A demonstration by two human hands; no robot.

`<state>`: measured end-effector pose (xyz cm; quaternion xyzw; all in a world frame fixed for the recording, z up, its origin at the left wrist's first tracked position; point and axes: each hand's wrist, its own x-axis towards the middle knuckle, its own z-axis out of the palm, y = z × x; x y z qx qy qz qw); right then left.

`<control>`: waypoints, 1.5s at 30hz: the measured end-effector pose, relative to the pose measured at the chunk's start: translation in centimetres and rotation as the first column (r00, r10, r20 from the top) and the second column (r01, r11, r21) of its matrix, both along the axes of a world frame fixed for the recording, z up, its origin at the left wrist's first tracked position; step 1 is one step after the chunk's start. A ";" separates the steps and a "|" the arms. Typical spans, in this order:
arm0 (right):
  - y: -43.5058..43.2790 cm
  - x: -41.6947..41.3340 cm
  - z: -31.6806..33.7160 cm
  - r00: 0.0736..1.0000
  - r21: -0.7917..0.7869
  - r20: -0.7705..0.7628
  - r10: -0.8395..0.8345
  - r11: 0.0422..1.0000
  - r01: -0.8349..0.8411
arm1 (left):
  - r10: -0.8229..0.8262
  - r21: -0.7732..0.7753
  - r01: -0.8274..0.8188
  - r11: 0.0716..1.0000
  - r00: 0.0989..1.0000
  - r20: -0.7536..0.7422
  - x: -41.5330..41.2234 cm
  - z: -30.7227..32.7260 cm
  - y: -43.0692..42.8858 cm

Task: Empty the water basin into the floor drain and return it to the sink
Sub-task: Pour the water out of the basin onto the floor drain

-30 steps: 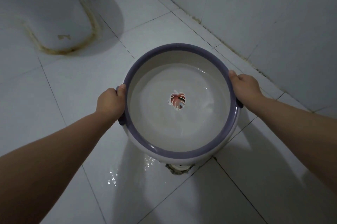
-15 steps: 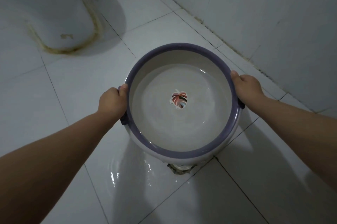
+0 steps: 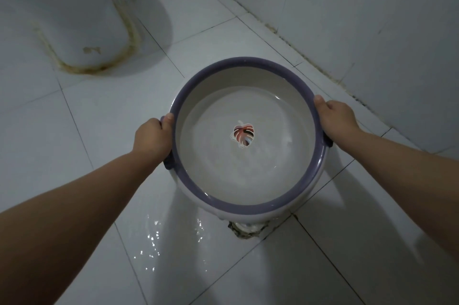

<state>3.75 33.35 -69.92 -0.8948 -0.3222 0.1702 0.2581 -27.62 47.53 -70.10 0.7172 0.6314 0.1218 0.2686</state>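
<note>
A round white basin with a purple rim (image 3: 238, 205) hangs above the tiled floor, tipped slightly toward me. Shallow water lies in it over a leaf picture (image 3: 244, 135) on its bottom. My left hand (image 3: 152, 138) grips the left side of the rim, thumb on top. My right hand (image 3: 335, 117) grips the right side the same way. The floor drain (image 3: 246, 229) shows just under the basin's near edge, mostly hidden by it. Water glistens on the tiles (image 3: 154, 242) left of the drain.
The base of a white toilet (image 3: 74, 18) with a stained seal stands at the upper left. A tiled wall (image 3: 360, 18) runs along the right, meeting the floor in a dirty grout line. The sink is out of view.
The wet patch on the floor left of the drain has spread. The basin and both hands have barely shifted.
</note>
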 end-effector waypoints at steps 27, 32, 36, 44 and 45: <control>0.0 0.0 0.4 1.000 -0.009 0.010 0.007 1.000 -0.006 | 0.017 -0.016 -0.016 1.000 1.000 0.018 0.2 0.8 -0.5; 0.0 -0.2 0.5 1.000 -0.013 -0.004 0.000 1.000 0.000 | 0.015 -0.017 -0.015 1.000 1.000 -0.001 0.2 1.1 -0.6; -0.1 -0.2 0.8 1.000 -0.008 -0.004 0.017 1.000 -0.017 | 0.018 -0.020 -0.018 1.000 1.000 0.005 0.3 1.4 -0.7; -0.4 -0.2 1.1 1.000 -0.006 0.003 0.028 1.000 -0.028 | 0.014 -0.020 -0.013 1.000 1.000 0.025 0.3 1.9 -1.1; -0.4 -0.2 1.1 1.000 -0.006 0.003 0.028 1.000 -0.028 | 0.011 -0.015 -0.011 1.000 1.000 0.026 0.3 2.0 -1.1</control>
